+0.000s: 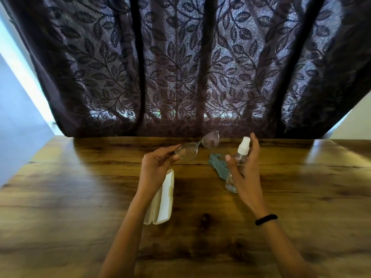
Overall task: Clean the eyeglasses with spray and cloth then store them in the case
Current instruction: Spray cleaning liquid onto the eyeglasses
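L hand (pixel 158 165) pinches the eyeglasses (pixel 188 153) at one lens rim w/ thumb & fingers, frame sticking out past its fingertips, above the surface (pixel 200 237). R hand (pixel 247 171) grips the spray bottle (pixel 243 148), tilted, white nozzle up by the index finger. Teal cloth (pixel 217 165) lies just beside R thumb, btw the hands. White case (pixel 163 199) lies under L wrist.

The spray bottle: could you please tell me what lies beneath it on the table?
A teal cloth lies on the table beneath the spray bottle that the right hand holds. The hand and bottle cover its right part, so its full extent cannot be seen.
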Tool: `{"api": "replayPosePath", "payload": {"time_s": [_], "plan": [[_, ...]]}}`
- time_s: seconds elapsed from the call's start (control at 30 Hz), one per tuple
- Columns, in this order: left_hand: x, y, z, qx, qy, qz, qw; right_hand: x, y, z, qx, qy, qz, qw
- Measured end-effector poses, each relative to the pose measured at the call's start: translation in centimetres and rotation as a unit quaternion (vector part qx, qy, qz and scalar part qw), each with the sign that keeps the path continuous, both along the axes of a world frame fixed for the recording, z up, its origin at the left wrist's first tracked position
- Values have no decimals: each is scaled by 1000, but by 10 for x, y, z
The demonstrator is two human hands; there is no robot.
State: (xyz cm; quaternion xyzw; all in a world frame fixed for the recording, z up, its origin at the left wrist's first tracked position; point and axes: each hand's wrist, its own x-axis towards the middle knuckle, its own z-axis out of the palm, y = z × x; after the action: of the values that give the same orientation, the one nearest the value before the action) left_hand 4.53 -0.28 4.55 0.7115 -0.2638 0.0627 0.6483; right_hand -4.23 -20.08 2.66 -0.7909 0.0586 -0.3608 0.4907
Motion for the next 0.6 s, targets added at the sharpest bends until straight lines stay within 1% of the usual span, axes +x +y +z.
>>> {"api": "replayPosePath", "payload": {"time_s": [0.13,0.2,0.4,0.47,0.6], "plan": [[1,1,0,-3,-2,-3,1000,4,-11,-16,59,72,23,995],[1,2,0,-3,-7,-6,1000,3,-13,-22,83,87,35,992],[0,1,-2,-20,-2,-17,1000,2,-10,-33,108,117,10,987],[0,2,-2,-25,0,-20,999,2,-9,-34,101,116,4,988],[1,3,-3,-34,1,-24,999,-3,-7,-29,109,110,22,988]]}}
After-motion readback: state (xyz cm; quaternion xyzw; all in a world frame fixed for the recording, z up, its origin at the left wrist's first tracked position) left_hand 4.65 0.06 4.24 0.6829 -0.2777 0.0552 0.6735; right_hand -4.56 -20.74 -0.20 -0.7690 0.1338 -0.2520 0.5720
